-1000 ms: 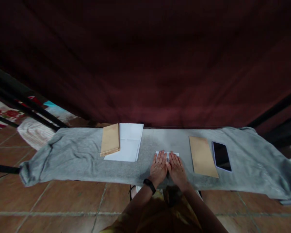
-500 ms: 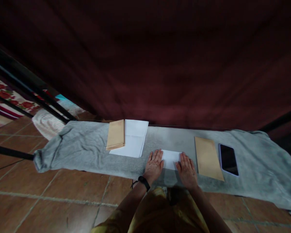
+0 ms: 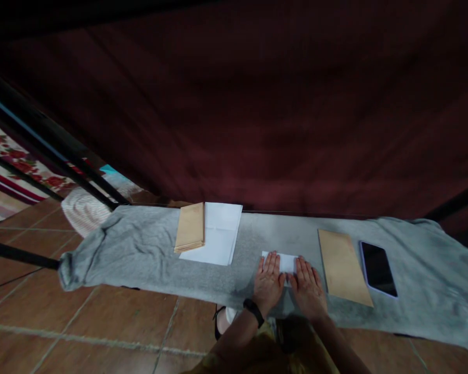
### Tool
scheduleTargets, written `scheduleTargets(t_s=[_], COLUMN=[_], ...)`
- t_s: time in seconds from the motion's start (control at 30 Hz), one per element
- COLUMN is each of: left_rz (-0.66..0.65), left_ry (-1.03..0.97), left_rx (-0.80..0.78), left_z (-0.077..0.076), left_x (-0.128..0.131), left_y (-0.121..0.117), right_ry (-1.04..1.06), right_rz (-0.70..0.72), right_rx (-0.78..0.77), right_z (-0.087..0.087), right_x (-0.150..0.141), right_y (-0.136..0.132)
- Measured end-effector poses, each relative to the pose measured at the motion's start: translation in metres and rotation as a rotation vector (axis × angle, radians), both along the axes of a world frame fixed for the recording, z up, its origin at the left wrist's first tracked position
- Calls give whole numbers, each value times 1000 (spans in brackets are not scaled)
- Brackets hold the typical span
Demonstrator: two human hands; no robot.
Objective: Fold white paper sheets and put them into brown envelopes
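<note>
A small folded white sheet of paper [image 3: 287, 264] lies flat on the grey cloth under both my hands. My left hand [image 3: 269, 283] rests palm down on its left part, fingers stretched forward. On the right side of the paper lies my right hand [image 3: 307, 285], also flat, with its thumb close to the left thumb. Between the hands a strip of white paper shows; the rest is covered. Just right of my right hand is a single brown envelope [image 3: 343, 267].
A phone [image 3: 378, 269] lies beyond the envelope. To the left, a stack of brown envelopes [image 3: 190, 226] partly covers larger white sheets [image 3: 222, 234]. Grey cloth [image 3: 140, 249] drapes the narrow surface, with a dark red curtain [image 3: 257, 130] behind and black bars [image 3: 19, 254] at left.
My left hand has slid right across the paper, bringing the two thumbs close together. Less of the paper shows between the hands. The camera view has shifted slightly.
</note>
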State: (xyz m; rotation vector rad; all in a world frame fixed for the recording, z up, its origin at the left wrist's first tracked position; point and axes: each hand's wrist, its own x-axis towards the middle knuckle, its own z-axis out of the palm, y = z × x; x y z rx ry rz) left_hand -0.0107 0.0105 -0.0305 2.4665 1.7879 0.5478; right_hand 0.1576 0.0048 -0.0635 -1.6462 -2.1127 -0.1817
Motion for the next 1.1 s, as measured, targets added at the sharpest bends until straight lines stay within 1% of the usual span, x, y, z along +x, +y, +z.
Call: scheduleTargets(t_s=[0.13,0.27,0.33,0.43,0.53,0.67,0.7,0.77,0.87,0.93,1.0,1.07,1.1], left_rz=[51,110,112,102,108,123,124,114,95,99,151,326,453], left_ry=[18,21,7,-1,35,78,81,88,79,45,-8,-77,-116], left_rx=[7,15,24,19,-11,-27,-26,-26,-34,-28,4,67,93], left_z=[-3,-3,-2,2,7,11,12,11,9,10,17,32,41], left_x=[-17,-35,-41,-44,-43,-42,-41,-40,-44,-59,-89,-136,-164], left_y=[-3,-6,-7,-7,-7,-5,-5,-7,-11,-10,-3,12,21], right_ry=[1,7,2,-17,-31,-26,-26,-30,-33,-27,-19,-8,-2], right_rz=[-15,-20,-22,-34,-52,-84,-63,22,104,112,120,126,126], right_rx=[12,15,11,7,33,52,33,-20,-54,-40,-27,-19,-15], right_z=[-2,-2,-2,-1,4,17,19,22,20,15,9,6,5], right_x=[0,-1,0,1,-2,-21,-29,-42,-55,-57,-56,-56,-56], right_y=[0,1,1,1,2,4,4,3,-1,-3,-5,-5,-4])
